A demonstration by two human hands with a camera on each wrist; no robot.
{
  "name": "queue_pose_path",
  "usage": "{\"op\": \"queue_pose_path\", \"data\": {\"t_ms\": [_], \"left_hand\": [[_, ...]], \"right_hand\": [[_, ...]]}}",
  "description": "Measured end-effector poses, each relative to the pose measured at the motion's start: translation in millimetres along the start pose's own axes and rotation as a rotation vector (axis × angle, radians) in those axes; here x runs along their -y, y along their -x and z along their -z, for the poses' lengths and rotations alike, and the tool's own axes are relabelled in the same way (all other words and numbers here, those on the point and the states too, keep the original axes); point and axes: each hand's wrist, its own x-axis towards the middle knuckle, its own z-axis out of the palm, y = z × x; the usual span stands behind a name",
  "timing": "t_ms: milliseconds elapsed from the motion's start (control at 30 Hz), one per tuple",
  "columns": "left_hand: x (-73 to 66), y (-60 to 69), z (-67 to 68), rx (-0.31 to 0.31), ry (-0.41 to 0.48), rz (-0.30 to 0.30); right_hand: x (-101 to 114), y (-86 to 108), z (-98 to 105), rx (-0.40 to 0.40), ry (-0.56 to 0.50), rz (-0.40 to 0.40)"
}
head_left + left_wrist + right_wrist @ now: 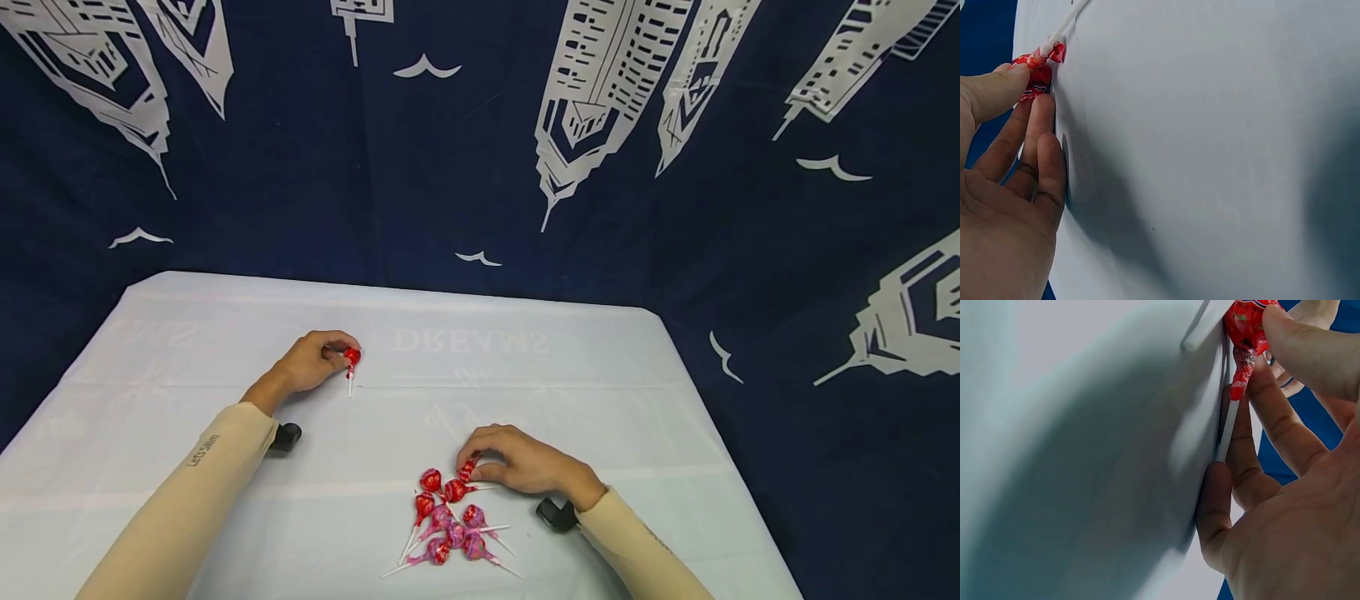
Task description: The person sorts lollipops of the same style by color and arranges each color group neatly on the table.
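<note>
over tabletop (615,383), left hand (306,365) and right hand (523,460) pinch lollipops (352,356)

The head camera looks forward and down across the white table (600,400) to the blue backdrop (315,167), farthest off. The left wrist camera (286,437) sits close, facing along the left hand (1000,212); the right wrist camera (557,515) likewise follows the right hand (1304,506) (table tipped steeply in both). Head and left wrist views share a red lollipop (352,356) — head and right wrist, a second lollipop (467,470).
</note>
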Motion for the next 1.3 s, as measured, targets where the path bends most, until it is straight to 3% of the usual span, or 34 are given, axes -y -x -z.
{"op": "queue_pose_path", "data": {"t_ms": [1300], "left_hand": [[1.7, 4.4, 3.2, -0.001, 0.014, 0.008]], "right_hand": [[0.1, 0.9, -1.4, -0.008, -0.009, -0.005]]}}
